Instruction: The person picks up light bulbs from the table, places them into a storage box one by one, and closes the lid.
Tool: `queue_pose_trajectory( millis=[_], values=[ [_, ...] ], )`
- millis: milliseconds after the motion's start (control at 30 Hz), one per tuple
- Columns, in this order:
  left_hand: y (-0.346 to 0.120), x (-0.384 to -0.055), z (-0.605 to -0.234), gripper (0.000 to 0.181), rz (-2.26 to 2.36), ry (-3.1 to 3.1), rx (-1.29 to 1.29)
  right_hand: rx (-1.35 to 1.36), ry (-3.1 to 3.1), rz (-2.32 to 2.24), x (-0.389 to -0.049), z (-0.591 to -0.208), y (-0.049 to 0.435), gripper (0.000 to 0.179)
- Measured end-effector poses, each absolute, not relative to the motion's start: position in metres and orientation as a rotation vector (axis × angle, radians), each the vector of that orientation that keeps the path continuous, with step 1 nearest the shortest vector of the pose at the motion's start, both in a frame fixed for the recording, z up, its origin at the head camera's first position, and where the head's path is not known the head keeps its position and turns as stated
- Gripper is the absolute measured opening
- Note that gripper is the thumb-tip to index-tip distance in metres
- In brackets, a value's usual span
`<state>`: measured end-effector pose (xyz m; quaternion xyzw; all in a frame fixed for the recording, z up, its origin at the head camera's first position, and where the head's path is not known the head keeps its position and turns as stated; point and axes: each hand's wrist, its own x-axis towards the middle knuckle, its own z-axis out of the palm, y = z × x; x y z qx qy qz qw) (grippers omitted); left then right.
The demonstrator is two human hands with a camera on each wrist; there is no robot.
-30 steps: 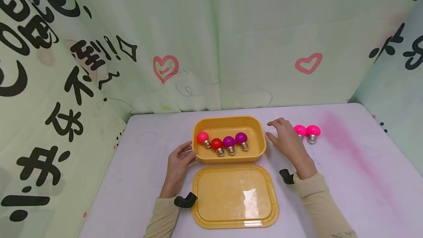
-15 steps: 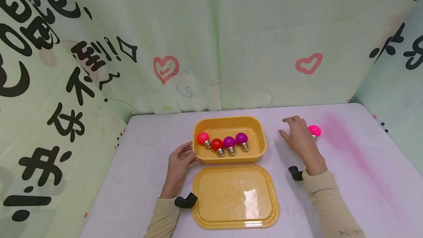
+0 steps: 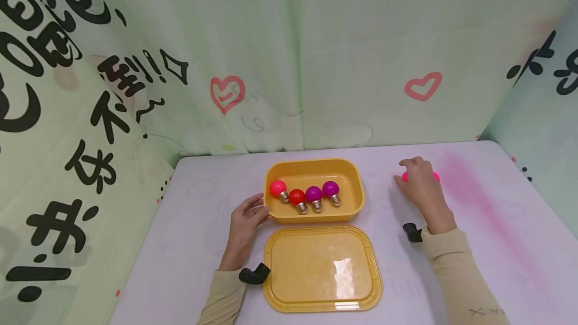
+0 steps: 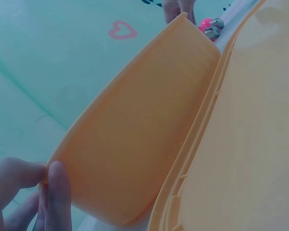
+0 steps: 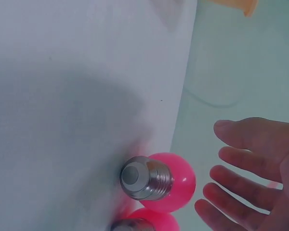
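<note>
With its thumb and fingers, my left hand point(image 3: 244, 224) pinches the left rim of a yellow plastic box point(image 3: 293, 170), as the left wrist view also shows. Inside lie a pink bulb point(image 3: 277, 187), a red bulb point(image 3: 296, 196) and two purple bulbs point(image 3: 313, 193), metal bases toward me. My right hand point(image 3: 423, 184) hovers over two more pink light bulbs on the table, mostly covering them in the head view. The right wrist view has its fingers spread, holding nothing, beside the nearer pink bulb point(image 5: 180, 183); the other pink bulb point(image 5: 159, 219) is partly cut off.
In front of the box, a flat yellow lid point(image 3: 316, 270) lies on the white-covered table point(image 3: 189, 255). Green-white curtains point(image 3: 361, 39) with drawn hearts and black lettering stand behind and at the sides. A pink stain marks the cloth at the right.
My right hand has moved right, away from the box's right end, to above the two pink bulbs. The left hand, box and lid have stayed in place.
</note>
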<state>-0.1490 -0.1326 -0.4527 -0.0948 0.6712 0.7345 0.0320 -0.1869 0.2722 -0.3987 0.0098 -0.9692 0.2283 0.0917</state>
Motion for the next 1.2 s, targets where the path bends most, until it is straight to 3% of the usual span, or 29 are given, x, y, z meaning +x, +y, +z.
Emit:
queue_pose_trajectory(
  millis=[1200],
  values=[
    [-0.133, -0.149, -0.454, 0.045, 2.262, 2.076, -0.283, 0.062, -3.011, 0.709, -0.19, -0.406, 0.277, 0.035]
  ],
)
